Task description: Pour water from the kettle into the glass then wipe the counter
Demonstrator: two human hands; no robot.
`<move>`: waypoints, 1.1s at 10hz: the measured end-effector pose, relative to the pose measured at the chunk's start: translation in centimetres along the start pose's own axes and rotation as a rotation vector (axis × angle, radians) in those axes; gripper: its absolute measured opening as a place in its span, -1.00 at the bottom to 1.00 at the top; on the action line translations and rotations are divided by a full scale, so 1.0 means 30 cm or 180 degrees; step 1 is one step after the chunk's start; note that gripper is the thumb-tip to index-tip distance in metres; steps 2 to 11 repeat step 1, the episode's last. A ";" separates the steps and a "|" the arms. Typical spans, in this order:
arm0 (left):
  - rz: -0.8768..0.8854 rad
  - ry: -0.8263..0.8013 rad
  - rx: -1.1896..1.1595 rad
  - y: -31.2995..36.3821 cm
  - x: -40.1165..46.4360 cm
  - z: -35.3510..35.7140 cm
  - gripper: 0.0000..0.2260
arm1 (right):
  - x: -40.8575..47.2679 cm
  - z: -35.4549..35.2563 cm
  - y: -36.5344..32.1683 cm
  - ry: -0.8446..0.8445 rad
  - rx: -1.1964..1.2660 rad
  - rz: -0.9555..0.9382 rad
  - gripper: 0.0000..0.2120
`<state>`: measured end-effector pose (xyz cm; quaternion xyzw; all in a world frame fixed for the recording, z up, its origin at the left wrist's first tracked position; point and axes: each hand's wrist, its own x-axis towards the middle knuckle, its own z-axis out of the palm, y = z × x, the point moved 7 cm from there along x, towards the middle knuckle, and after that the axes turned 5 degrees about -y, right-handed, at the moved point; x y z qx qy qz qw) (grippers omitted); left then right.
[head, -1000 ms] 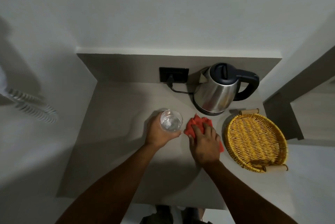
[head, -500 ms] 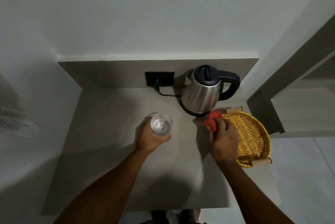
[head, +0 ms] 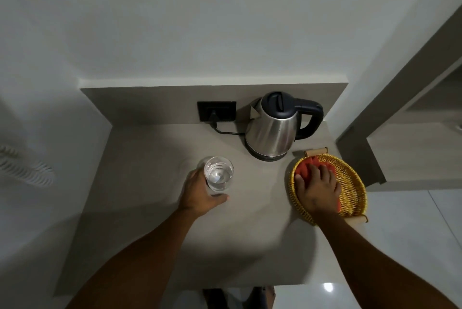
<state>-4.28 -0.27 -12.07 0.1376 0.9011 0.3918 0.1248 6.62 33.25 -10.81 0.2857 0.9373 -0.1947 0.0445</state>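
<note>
Moved into the basket (head: 355, 191), right hand (head: 318, 189) presses the cloth (head: 303, 169); left hand's (head: 200, 194) grip wraps the glass (head: 218, 174).

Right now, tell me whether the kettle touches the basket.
Apart. The head view shows a strip of bare counter between the kettle base and the basket rim.
</note>
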 end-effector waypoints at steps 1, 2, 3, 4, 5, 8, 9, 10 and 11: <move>0.0174 0.0272 -0.0248 0.033 -0.021 -0.040 -0.22 | -0.039 -0.043 -0.100 0.0284 0.0093 -0.0461 -0.41; 0.0174 0.0272 -0.0248 0.033 -0.021 -0.040 -0.22 | -0.039 -0.043 -0.100 0.0284 0.0093 -0.0461 -0.41; 0.0174 0.0272 -0.0248 0.033 -0.021 -0.040 -0.22 | -0.039 -0.043 -0.100 0.0284 0.0093 -0.0461 -0.41; 0.0174 0.0272 -0.0248 0.033 -0.021 -0.040 -0.22 | -0.039 -0.043 -0.100 0.0284 0.0093 -0.0461 -0.41; 0.0174 0.0272 -0.0248 0.033 -0.021 -0.040 -0.22 | -0.039 -0.043 -0.100 0.0284 0.0093 -0.0461 -0.41; 0.0174 0.0272 -0.0248 0.033 -0.021 -0.040 -0.22 | -0.039 -0.043 -0.100 0.0284 0.0093 -0.0461 -0.41; 0.0174 0.0272 -0.0248 0.033 -0.021 -0.040 -0.22 | -0.039 -0.043 -0.100 0.0284 0.0093 -0.0461 -0.41; 0.0174 0.0272 -0.0248 0.033 -0.021 -0.040 -0.22 | -0.039 -0.043 -0.100 0.0284 0.0093 -0.0461 -0.41; 0.0174 0.0272 -0.0248 0.033 -0.021 -0.040 -0.22 | -0.039 -0.043 -0.100 0.0284 0.0093 -0.0461 -0.41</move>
